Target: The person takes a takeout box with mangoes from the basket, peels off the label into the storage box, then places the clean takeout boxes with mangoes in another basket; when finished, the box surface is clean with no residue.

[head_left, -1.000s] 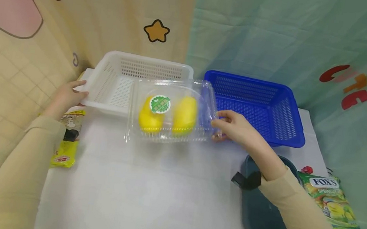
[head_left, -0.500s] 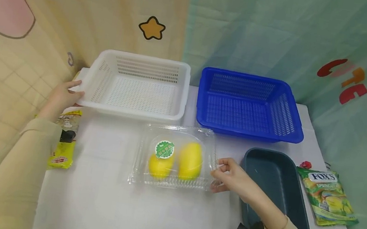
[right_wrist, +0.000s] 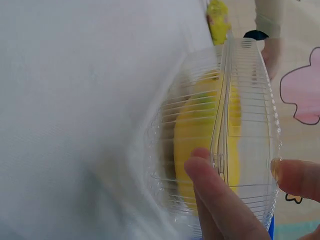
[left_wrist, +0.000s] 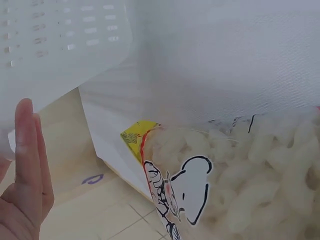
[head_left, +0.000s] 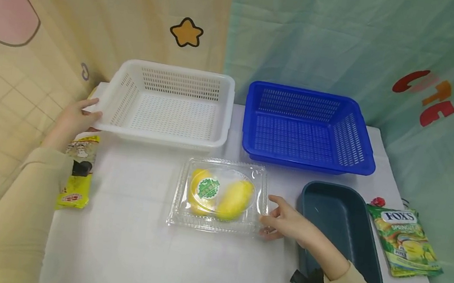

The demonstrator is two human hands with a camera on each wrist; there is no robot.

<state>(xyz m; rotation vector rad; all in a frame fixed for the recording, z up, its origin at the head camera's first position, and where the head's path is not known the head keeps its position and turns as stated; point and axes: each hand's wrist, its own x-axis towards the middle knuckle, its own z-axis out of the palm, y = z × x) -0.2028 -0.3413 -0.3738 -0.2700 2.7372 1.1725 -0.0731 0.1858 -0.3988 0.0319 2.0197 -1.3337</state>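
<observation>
A clear plastic clamshell box (head_left: 220, 195) with two yellow fruits, mango-like in shape, and a green-and-white sticker on its lid lies low over the white table, seemingly resting on it. My right hand (head_left: 289, 224) holds its right side; in the right wrist view the thumb touches the lid edge and the fingers (right_wrist: 215, 185) press the ribbed side wall. At the far left, my left hand (head_left: 74, 121) holds the left rim of a white plastic basket (head_left: 167, 139), its fingers (left_wrist: 27, 135) along the outer side. No contents show in that basket.
A blue basket (head_left: 306, 164) stands right of the white one. A dark green tray (head_left: 341, 223) lies under my right forearm, beside a green FOX'S bag (head_left: 405, 244). Near my left wrist lies a yellow snack bag (head_left: 76, 188). Curtains (head_left: 301, 36) hang behind.
My right hand has brought the clamshell box from over the baskets down and toward me onto the front of the table. The fruits have shifted inside. My left hand stays at the white basket.
</observation>
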